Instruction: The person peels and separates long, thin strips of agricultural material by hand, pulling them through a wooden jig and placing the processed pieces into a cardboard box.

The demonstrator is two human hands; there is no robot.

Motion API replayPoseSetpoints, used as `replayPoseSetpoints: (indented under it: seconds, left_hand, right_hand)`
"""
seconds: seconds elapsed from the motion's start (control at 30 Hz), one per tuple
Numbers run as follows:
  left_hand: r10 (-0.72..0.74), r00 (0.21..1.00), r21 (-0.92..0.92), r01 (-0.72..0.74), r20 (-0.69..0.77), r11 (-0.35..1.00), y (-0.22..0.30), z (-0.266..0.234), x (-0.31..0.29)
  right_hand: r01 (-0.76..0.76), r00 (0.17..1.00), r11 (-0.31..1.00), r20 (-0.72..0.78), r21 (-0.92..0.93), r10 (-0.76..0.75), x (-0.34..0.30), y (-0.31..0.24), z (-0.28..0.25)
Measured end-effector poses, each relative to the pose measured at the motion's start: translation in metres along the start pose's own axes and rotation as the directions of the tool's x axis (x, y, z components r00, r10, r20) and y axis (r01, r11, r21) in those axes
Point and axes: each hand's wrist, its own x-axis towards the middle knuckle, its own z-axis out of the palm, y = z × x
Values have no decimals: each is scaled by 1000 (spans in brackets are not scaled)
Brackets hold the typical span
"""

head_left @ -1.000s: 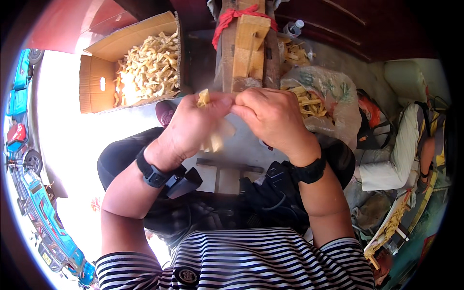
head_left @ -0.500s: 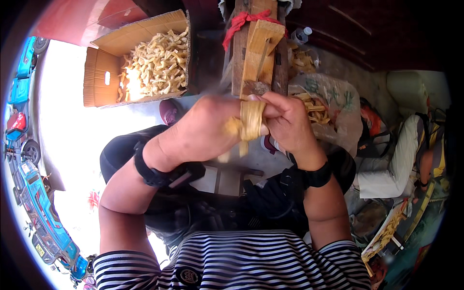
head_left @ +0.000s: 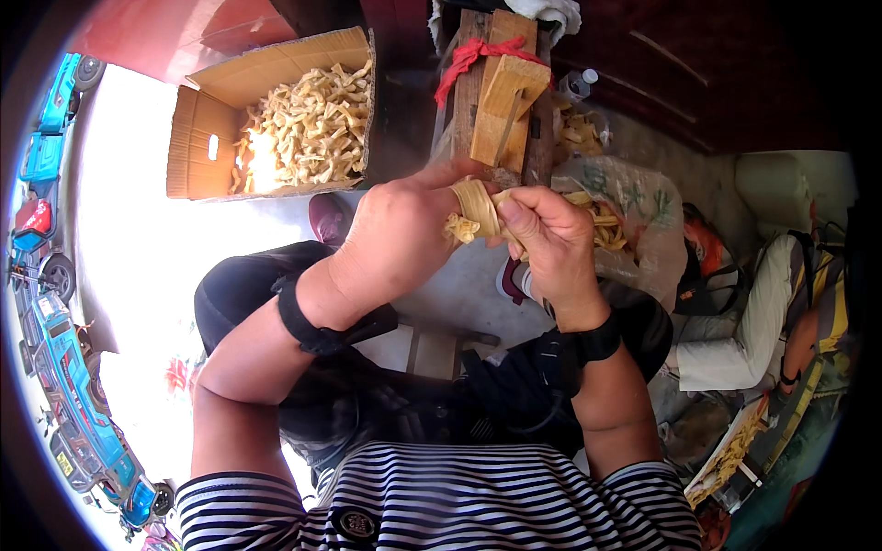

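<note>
A flat, pale yellow strip [head_left: 475,208] is wound round the fingers of my left hand [head_left: 381,234], which are curled and partly hidden behind it. A crumpled end of the strip sticks out beside the left knuckles. My right hand [head_left: 556,234] pinches the other part of the strip between thumb and fingers, close against the left fingertips. Both hands are raised in front of the near end of a wooden bench [head_left: 467,87] with a slotted wood block [head_left: 503,106] on it. A red cloth [head_left: 473,57] is tied round the bench.
An open cardboard box [head_left: 197,138] full of pale yellow knotted pieces [head_left: 308,129] stands at the far left. Right of the bench are a plastic bag [head_left: 657,197] with more strips and a bottle [head_left: 579,84]. Another person's arm [head_left: 801,340] shows at the right edge, near a tray [head_left: 712,482].
The wound strip has tilted, and its crumpled end now shows beside my left knuckles instead of hanging below. My right thumb now presses on the strip. The whole view has shifted slightly.
</note>
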Motion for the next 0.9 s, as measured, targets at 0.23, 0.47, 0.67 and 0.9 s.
replayPoseSetpoints:
  seconds: [0.23, 0.47, 0.67, 0.9]
  left_hand:
    - [-6, 992, 117, -9, 123, 993, -3, 8, -10]
    - [-263, 964, -570, 193, -42, 799, -2, -30, -2]
    - [-383, 917, -604, 369, 111, 707, -5, -24, 3]
    - [-511, 818, -773, 497, 265, 394, -9, -6, 8]
  right_hand:
    - [205, 971, 836, 215, -508, -107, 2, 13, 1]
    - [-366, 899, 924, 298, 112, 321, 4, 3, -15]
    - [-341, 926, 922, 235, 185, 296, 6, 6, -16]
    - [-113, 992, 961, 23, -252, 123, 7, 2, -22]
